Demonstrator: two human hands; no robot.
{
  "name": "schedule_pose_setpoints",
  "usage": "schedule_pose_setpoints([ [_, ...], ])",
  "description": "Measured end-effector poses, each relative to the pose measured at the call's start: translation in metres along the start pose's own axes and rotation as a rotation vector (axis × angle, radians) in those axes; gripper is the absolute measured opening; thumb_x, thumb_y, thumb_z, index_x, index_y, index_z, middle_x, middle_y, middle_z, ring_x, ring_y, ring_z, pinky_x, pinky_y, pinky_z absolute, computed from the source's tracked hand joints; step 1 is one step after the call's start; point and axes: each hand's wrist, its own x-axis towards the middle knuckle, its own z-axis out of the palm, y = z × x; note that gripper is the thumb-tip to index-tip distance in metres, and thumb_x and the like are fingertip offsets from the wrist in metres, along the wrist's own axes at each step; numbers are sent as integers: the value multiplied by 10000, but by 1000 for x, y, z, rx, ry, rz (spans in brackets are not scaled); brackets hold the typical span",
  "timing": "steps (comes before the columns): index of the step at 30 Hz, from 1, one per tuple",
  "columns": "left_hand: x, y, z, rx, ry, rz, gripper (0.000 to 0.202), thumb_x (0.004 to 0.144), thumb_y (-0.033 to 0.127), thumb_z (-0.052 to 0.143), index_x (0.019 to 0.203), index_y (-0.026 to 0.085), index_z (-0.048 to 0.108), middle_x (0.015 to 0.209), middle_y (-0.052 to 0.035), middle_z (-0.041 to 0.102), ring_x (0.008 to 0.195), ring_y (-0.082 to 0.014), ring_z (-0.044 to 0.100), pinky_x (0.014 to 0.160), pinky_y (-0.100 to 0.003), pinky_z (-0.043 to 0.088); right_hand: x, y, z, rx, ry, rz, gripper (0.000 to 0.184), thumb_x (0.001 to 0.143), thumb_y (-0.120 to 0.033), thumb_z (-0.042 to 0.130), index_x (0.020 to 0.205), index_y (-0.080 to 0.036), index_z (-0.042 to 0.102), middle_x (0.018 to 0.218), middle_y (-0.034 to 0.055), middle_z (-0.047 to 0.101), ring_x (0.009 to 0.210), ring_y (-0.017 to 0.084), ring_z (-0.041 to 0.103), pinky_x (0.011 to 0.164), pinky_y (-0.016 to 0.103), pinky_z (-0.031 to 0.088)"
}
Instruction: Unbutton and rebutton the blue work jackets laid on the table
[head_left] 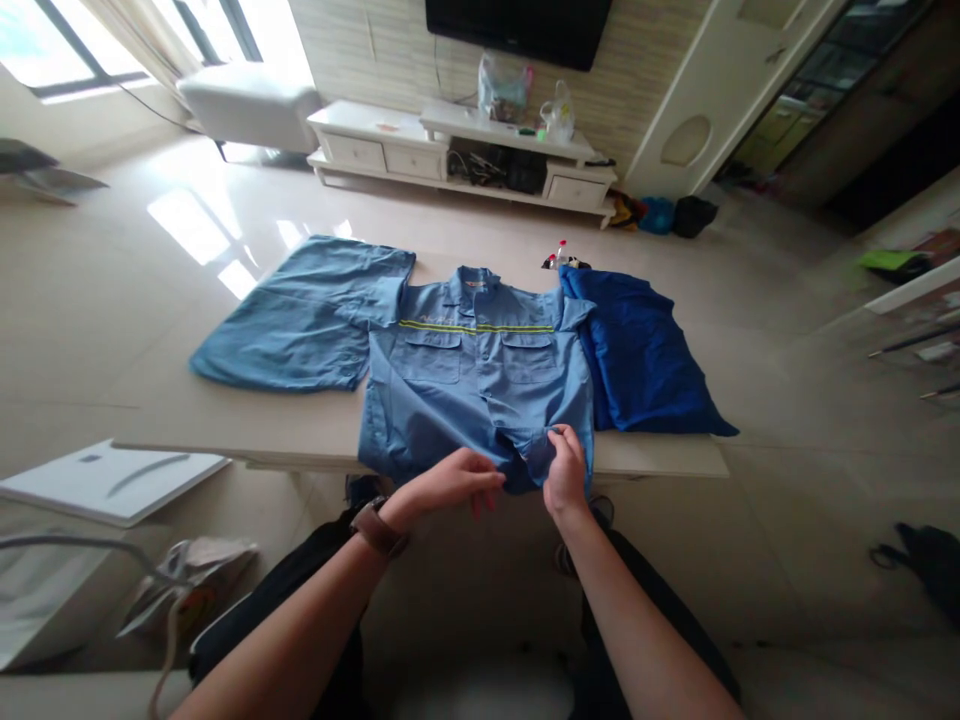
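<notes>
A light blue work shirt (439,400) lies front up on a low table (300,435), collar away from me. Across its chest runs a yellow-striped band, with two flap pockets below. My right hand (566,470) pinches a turned-up part of the shirt's lower front at the near table edge, showing the darker inner side. Just left of it, my left hand (454,482) hovers by the hem, fingers loosely bent and apart, slightly blurred, with nothing visible in them. A brown-strapped watch (379,528) is on my left wrist.
Folded blue-grey cloth (300,315) lies left of the shirt, darker blue cloth (645,350) to the right. A small bottle with a red cap (562,250) stands behind the dark cloth. Beyond are a white TV cabinet (409,160) and a padded bench (251,100).
</notes>
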Motion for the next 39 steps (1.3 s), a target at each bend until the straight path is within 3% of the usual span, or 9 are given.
schedule_pose_setpoints([
  [2, 10, -5, -2, 58, 330, 73, 354, 846, 514, 710, 802, 169, 644, 685, -10, 675, 576, -135, 601, 546, -239, 397, -6, -4, 3, 30, -63, 56, 313, 681, -474, 665, 784, -234, 494, 679, -58, 465, 646, 133, 435, 608, 247, 377],
  [4, 20, -10, 0, 164, 554, 107, 263, 823, 418, 737, 804, 180, 626, 722, 0, 659, 648, -143, 597, 612, -250, 419, -11, -10, 6, 62, -141, 120, 315, 662, -457, 681, 785, -235, 493, 670, -53, 478, 628, 135, 444, 593, 248, 387],
  [11, 34, -1, 12, 447, 855, 41, 232, 838, 330, 775, 930, 205, 602, 988, -47, 687, 840, -174, 604, 698, -263, 399, -19, -20, 7, 53, -275, 155, 272, 679, -422, 648, 784, -250, 465, 645, -50, 448, 558, 141, 429, 523, 264, 385],
  [16, 38, 3, 7, 444, 809, 80, 31, 910, 194, 636, 886, 209, 649, 854, -21, 694, 731, -153, 582, 673, -264, 378, -4, -6, -1, -98, -270, 133, 281, 717, -482, 595, 824, -264, 454, 662, -48, 433, 580, 163, 443, 543, 282, 394],
  [19, 40, 2, 5, 409, 805, 135, 87, 867, 118, 614, 860, 191, 662, 800, -6, 686, 691, -136, 570, 678, -255, 390, 8, 3, -7, -255, -93, -10, 294, 730, -497, 567, 870, -260, 464, 777, -16, 512, 722, 193, 525, 701, 316, 468],
  [22, 40, 2, 6, 377, 824, 158, 82, 830, 123, 643, 871, 179, 686, 773, 0, 683, 689, -134, 583, 676, -250, 402, 11, 1, -10, -428, 45, -247, 271, 763, -451, 565, 931, -250, 495, 944, 49, 582, 935, 243, 571, 914, 395, 474],
  [25, 41, 2, 8, 363, 825, 183, 109, 819, 125, 652, 893, 176, 714, 758, -2, 695, 695, -136, 610, 677, -247, 418, 2, -5, -7, -592, -87, -454, 246, 832, -411, 592, 1006, -239, 569, 1091, 103, 636, 1119, 286, 559, 1047, 457, 422],
  [29, 41, 1, 7, 353, 808, 217, 103, 819, 140, 674, 893, 171, 738, 768, -14, 725, 701, -140, 639, 683, -245, 441, -12, -3, 3, -700, -329, -405, 300, 813, -412, 683, 1056, -239, 649, 1138, 118, 695, 1175, 328, 581, 1067, 506, 424],
  [39, 33, 7, 6, 338, 738, 267, 159, 811, 117, 684, 943, 162, 762, 722, 5, 693, 664, -124, 610, 657, -229, 423, -10, 9, 16, -627, -386, -352, 185, 887, -362, 584, 995, -227, 648, 953, 87, 744, 900, 264, 688, 867, 379, 513],
])
